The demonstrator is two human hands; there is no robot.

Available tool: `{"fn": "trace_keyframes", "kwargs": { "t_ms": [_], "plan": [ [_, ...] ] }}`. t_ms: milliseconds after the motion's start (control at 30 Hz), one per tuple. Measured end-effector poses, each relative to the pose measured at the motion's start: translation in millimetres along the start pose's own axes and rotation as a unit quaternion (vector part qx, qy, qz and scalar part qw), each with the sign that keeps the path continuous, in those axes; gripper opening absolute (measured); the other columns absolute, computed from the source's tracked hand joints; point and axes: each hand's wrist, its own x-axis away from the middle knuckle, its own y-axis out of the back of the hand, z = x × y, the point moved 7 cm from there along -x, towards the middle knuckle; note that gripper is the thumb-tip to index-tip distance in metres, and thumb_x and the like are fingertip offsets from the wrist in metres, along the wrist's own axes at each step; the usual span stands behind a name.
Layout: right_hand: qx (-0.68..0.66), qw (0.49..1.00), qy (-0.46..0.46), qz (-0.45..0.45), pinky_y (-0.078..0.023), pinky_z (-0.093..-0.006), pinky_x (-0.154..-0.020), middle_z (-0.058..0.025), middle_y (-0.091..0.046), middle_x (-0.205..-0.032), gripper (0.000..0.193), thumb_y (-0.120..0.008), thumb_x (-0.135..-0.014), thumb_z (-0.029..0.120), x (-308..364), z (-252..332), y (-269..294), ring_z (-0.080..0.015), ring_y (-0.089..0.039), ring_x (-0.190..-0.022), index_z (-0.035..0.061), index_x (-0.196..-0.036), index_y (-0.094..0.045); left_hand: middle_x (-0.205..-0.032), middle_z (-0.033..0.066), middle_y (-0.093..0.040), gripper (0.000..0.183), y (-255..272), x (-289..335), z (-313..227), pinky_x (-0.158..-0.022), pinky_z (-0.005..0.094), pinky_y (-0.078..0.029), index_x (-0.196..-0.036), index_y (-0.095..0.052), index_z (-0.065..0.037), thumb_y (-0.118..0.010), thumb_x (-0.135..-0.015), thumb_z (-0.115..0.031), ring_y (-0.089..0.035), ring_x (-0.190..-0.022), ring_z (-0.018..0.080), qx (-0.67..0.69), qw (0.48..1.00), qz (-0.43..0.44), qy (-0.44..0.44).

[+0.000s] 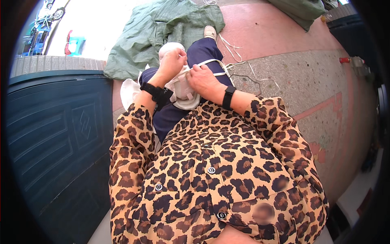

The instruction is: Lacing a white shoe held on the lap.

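On my lap, over dark blue trousers, lies a white shoe [187, 104] with a pale lining, its rounded heel end toward me. My left hand [172, 64] is above its far part, fingers pinched together; what they hold is too small to make out. Close beside it, my right hand [204, 82] is closed at the shoe's opening, fingertips on a white lace [217, 61]. From there the lace loops across my thigh to the right. A rounded white part [171, 47] shows just beyond my left hand; whether it belongs to the same shoe, I cannot tell.
Green sheeting [134, 51] spreads over the ground ahead, with a beige shoe [210, 32] on my outstretched foot beside it. Loose white cords [254, 73] trail on the speckled floor to the right. A dark blue panelled door [57, 134] stands at left. White cloth-like material [129, 92] lies by my leg.
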Motion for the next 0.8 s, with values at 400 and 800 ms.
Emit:
{"fn": "trace_keyframes", "kwargs": {
  "t_ms": [400,800],
  "plan": [
    [-0.248,0.877,-0.059,-0.408,-0.039,-0.0306,-0.063,-0.0060,-0.049,-0.073,0.009,-0.058,-0.080,0.016,3.1,-50.2,187.9,-0.0208,-0.049,-0.072,0.0072,-0.081,-0.059,-0.074,0.0032,-0.060,0.016,4.0,13.3,-9.6,-0.046,0.0190,-0.037,-0.096,-0.054,-0.003,-0.054,-0.081,-0.010,-0.049,-0.055,0.0045,0.124,0.984,0.066,0.108],
    [-0.738,0.648,-0.180,-0.059,-0.047,-0.0235,-0.058,-0.0081,-0.060,-0.074,0.020,-0.045,-0.092,0.017,-8.7,-65.2,111.6,-0.0123,-0.056,-0.061,-0.0002,-0.089,-0.055,-0.087,0.0175,-0.061,0.026,31.2,78.9,22.2,-0.072,0.0407,-0.045,-0.105,-0.050,-0.002,-0.050,-0.079,-0.007,-0.059,-0.085,0.0335,-0.094,0.995,0.015,0.014]
  ]
}}
